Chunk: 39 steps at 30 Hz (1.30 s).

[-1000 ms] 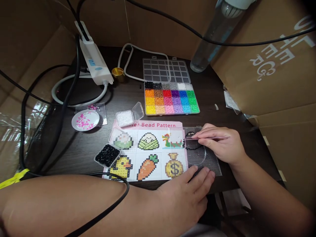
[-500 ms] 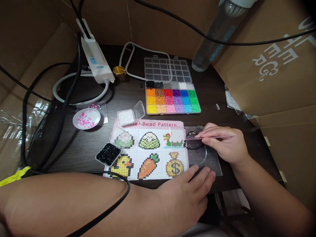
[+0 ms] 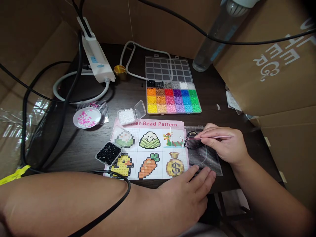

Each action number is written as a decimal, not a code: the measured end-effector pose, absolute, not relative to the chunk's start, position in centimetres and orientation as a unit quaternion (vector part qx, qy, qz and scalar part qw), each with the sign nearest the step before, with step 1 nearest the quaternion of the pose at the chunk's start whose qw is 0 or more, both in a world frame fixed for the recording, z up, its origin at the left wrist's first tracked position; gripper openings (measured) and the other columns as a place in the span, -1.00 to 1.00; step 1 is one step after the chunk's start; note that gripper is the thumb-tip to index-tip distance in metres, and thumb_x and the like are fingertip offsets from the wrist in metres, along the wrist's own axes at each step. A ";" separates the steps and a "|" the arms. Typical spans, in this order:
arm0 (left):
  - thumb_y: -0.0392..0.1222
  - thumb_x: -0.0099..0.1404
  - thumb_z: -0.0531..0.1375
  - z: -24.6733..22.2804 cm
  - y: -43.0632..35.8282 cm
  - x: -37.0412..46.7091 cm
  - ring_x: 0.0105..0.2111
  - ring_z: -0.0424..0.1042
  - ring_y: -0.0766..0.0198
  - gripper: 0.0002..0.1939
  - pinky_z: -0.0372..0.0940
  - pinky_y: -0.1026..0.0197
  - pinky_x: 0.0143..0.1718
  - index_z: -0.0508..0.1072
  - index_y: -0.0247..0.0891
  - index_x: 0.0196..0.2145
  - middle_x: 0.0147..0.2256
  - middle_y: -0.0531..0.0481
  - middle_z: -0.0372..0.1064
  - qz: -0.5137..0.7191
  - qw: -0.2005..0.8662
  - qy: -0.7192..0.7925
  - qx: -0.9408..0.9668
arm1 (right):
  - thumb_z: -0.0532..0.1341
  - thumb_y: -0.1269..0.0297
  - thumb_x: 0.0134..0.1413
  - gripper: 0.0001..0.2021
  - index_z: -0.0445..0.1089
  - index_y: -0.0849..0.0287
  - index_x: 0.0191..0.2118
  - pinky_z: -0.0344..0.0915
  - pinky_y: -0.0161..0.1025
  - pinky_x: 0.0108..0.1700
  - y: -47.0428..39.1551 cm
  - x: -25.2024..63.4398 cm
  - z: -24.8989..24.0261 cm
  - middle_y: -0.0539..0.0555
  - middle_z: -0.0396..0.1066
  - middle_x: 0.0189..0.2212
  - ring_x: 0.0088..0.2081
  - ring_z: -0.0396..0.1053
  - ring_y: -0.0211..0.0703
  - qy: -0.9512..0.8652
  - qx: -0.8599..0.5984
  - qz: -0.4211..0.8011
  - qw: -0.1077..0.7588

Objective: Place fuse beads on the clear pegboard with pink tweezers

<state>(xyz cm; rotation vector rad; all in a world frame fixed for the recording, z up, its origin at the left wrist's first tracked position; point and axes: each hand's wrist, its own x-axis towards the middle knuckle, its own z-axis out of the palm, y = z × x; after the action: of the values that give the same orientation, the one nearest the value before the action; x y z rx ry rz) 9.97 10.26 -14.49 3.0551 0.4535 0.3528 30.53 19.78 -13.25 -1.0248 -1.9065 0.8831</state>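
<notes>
My right hand (image 3: 223, 142) is closed on pink tweezers (image 3: 209, 137), their tips pointing left at a curved outline of black beads (image 3: 191, 146). Those beads sit on a clear pegboard (image 3: 213, 163), which overlaps the right edge of a printed bead pattern sheet (image 3: 149, 164). Flat against the pegboard's near edge lies my left hand (image 3: 187, 191), its fingers spread and holding nothing. Whether a bead is between the tweezer tips is too small to tell. An open box of black beads (image 3: 108, 153) rests on the sheet's left side, with an open box of white beads (image 3: 126, 116) behind it.
A sectioned case of coloured beads (image 3: 174, 98) stands open at the back. Further left are a white dish of pink and white beads (image 3: 87, 118), a gold cup (image 3: 120, 72) and a power strip (image 3: 97, 61). A black cable (image 3: 111, 205) crosses my left forearm. Cardboard walls surround the table.
The view has shifted very slightly. Both hands and the tweezers stay in nearly the same place over the pegboard.
</notes>
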 end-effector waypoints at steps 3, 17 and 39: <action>0.00 0.24 0.18 -14.6 10.2 10.0 0.29 0.16 -0.09 -0.58 -0.05 -0.11 0.26 0.53 -0.09 0.03 0.30 -0.25 0.15 0.116 0.016 0.148 0.982 | 0.35 0.42 0.06 -0.84 0.63 0.03 -0.25 0.46 -0.15 -0.28 19.8 30.5 -13.2 0.07 0.61 -0.35 -0.32 0.51 -0.12 -0.747 -0.414 0.346 0.388; -0.04 0.27 0.15 -14.5 10.1 9.9 0.30 0.15 -0.10 -0.61 -0.08 -0.13 0.27 0.54 -0.09 0.02 0.30 -0.25 0.14 0.117 0.024 0.147 0.982 | 0.34 0.47 0.05 -0.80 0.62 0.02 -0.25 0.46 -0.17 -0.28 19.7 30.6 -13.1 0.05 0.61 -0.35 -0.33 0.50 -0.13 -0.748 -0.409 0.345 0.393; -0.08 0.34 0.05 -14.0 10.1 9.8 0.30 0.16 -0.05 -0.62 -0.10 -0.13 0.28 0.53 -0.02 0.03 0.29 -0.18 0.17 0.100 0.004 0.146 0.984 | 0.35 0.46 0.04 -0.77 0.62 -0.05 -0.23 0.44 -0.15 -0.30 19.5 30.8 -13.6 0.01 0.60 -0.34 -0.32 0.50 -0.12 -0.750 -0.411 0.340 0.391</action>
<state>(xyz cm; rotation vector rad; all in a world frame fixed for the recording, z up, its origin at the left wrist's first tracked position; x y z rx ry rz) 9.81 10.13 -14.02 3.0841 0.4589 0.3123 30.82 19.51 -13.62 -1.0444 -1.9050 0.8636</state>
